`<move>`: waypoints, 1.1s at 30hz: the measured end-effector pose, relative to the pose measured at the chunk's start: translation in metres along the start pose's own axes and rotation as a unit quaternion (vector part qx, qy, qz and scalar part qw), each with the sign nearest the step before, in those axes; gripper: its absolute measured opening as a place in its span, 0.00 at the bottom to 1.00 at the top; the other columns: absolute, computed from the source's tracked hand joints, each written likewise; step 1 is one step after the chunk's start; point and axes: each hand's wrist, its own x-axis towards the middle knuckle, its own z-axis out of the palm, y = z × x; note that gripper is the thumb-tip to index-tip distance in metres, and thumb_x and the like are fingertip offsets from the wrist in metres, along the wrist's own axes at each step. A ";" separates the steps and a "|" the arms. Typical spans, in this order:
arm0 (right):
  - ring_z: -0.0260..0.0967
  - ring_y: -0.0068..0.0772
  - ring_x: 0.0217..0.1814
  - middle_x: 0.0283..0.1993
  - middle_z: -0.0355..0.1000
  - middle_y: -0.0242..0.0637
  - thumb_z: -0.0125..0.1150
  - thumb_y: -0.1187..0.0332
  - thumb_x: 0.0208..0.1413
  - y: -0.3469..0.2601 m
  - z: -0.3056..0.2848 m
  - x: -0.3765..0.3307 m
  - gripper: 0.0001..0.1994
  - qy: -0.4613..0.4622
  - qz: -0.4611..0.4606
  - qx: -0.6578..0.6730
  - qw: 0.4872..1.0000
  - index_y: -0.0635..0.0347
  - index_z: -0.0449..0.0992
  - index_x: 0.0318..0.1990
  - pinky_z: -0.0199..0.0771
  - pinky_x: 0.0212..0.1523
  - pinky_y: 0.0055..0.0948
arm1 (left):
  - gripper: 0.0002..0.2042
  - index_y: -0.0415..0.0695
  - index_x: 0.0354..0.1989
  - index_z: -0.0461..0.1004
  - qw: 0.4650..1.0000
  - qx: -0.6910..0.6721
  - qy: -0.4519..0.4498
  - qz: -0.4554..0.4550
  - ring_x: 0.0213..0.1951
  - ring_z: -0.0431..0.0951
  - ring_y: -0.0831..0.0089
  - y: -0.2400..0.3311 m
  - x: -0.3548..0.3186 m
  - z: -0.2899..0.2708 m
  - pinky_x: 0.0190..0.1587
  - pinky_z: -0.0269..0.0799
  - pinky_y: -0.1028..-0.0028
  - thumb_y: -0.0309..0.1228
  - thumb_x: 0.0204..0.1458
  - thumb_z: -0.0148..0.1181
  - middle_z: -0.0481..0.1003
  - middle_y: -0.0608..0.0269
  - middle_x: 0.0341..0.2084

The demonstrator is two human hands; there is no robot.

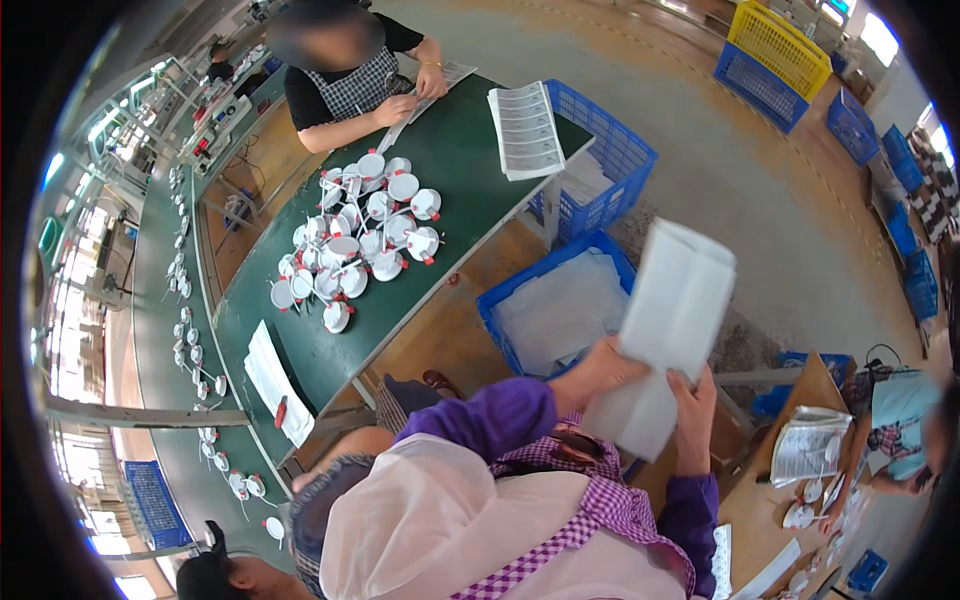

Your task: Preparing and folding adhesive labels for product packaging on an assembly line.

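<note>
My left hand (608, 368) and my right hand (692, 398) both grip a flat stack of thin white sheets or bags (678, 290), held tilted in front of me. The left fingers close on its left side, and the right thumb and fingers on its lower right side. I cannot tell whether it is one folded piece or several layers. Below and beyond the stack stands a blue crate (487, 300) holding similar white, translucent sheets (560, 305).
A green table (350, 340) at left bears a heap of round white parts with red tabs (370, 215), printed sheets (525, 130) and white strips (275, 380). Across it a person (345, 95) handles paper. Another blue crate (625, 185) stands beside the table; a wooden bench (745, 500) is at right.
</note>
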 end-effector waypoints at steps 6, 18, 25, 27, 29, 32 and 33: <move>0.71 0.22 0.35 0.39 0.72 0.34 0.58 0.68 0.57 -0.004 0.054 0.067 0.19 -0.121 0.099 0.011 0.988 0.62 0.65 0.54 0.68 0.33 0.20 | 0.14 0.35 0.41 0.74 0.966 -0.016 0.228 0.123 0.30 0.79 0.70 0.115 0.068 -0.183 0.34 0.77 0.69 0.18 0.44 0.61 0.78 0.58 0.32; 0.72 0.24 0.33 0.37 0.74 0.35 0.58 0.66 0.57 0.043 -0.070 0.091 0.16 0.026 0.254 0.034 0.966 0.63 0.68 0.50 0.69 0.31 0.20 | 0.43 0.27 0.58 0.59 0.597 0.629 0.482 0.127 0.60 0.61 0.49 0.137 0.184 -0.458 0.62 0.56 0.61 0.52 0.41 0.65 0.62 0.36 0.57; 0.71 0.21 0.33 0.35 0.73 0.32 0.58 0.68 0.57 -0.011 -0.194 0.129 0.13 0.157 0.167 0.035 0.973 0.63 0.70 0.48 0.69 0.32 0.19 | 0.22 0.38 0.57 0.65 0.873 0.325 0.238 0.274 0.49 0.72 0.66 0.156 0.263 -0.150 0.51 0.67 0.71 0.31 0.55 0.58 0.71 0.54 0.50; 0.70 0.19 0.33 0.35 0.72 0.30 0.57 0.71 0.58 -0.032 -0.228 0.142 0.11 0.162 0.093 0.013 0.982 0.63 0.71 0.47 0.69 0.33 0.19 | 0.19 0.37 0.56 0.65 0.911 0.272 0.147 0.272 0.49 0.73 0.68 0.184 0.273 -0.071 0.50 0.67 0.73 0.31 0.58 0.55 0.73 0.56 0.48; 0.69 0.18 0.35 0.35 0.72 0.29 0.56 0.73 0.58 -0.069 -0.269 0.157 0.11 0.176 -0.018 0.013 0.984 0.63 0.70 0.47 0.69 0.35 0.18 | 0.19 0.37 0.56 0.65 0.909 0.256 0.107 0.309 0.53 0.71 0.66 0.230 0.277 0.028 0.55 0.65 0.71 0.34 0.60 0.49 0.71 0.54 0.50; 0.68 0.24 0.41 0.45 0.70 0.36 0.50 0.66 0.62 -0.158 -0.362 0.163 0.14 0.214 -0.326 -0.157 0.907 0.65 0.68 0.50 0.69 0.43 0.23 | 0.25 0.37 0.54 0.68 0.900 0.106 -0.079 0.415 0.58 0.66 0.59 0.336 0.249 0.148 0.58 0.62 0.66 0.47 0.60 0.46 0.66 0.45 0.55; 0.68 0.24 0.41 0.45 0.70 0.36 0.50 0.66 0.62 -0.201 -0.351 0.175 0.14 0.230 -0.323 -0.150 0.906 0.65 0.68 0.50 0.69 0.43 0.23 | 0.41 0.43 0.64 0.55 0.800 0.273 -0.151 0.512 0.62 0.61 0.50 0.362 0.239 0.200 0.65 0.42 0.47 0.60 0.49 0.54 0.61 0.42 0.59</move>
